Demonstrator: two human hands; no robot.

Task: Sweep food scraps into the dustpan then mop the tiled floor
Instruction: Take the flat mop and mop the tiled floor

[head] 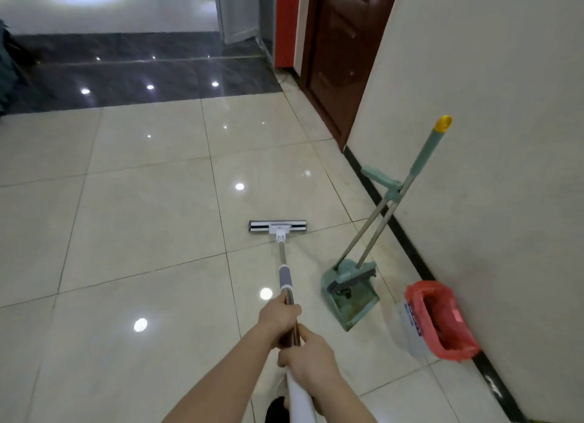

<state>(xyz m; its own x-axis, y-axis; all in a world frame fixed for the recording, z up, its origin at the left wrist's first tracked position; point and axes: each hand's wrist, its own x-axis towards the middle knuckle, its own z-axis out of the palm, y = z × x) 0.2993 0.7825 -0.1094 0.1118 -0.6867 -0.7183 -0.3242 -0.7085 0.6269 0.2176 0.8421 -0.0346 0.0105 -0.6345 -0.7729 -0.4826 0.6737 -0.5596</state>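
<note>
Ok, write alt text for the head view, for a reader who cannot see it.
Both hands, left hand ahead of right hand, grip the metal handle of a white flat mop whose head lies on the glossy cream tiled floor. A green dustpan with broom and a red-lined bin stand by the right wall.

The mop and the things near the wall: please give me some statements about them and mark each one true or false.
1. Both hands hold the mop handle. True: the left hand grips it further down the pole than the right hand.
2. The mop head is lifted off the floor. False: it lies flat on the pale tiles.
3. The broom stands in the green dustpan, beside the wall. True.
4. The small bin has a blue bag in it. False: the bag is red.
5. The dustpan is to the left of the mop. False: it is to the right.
</note>
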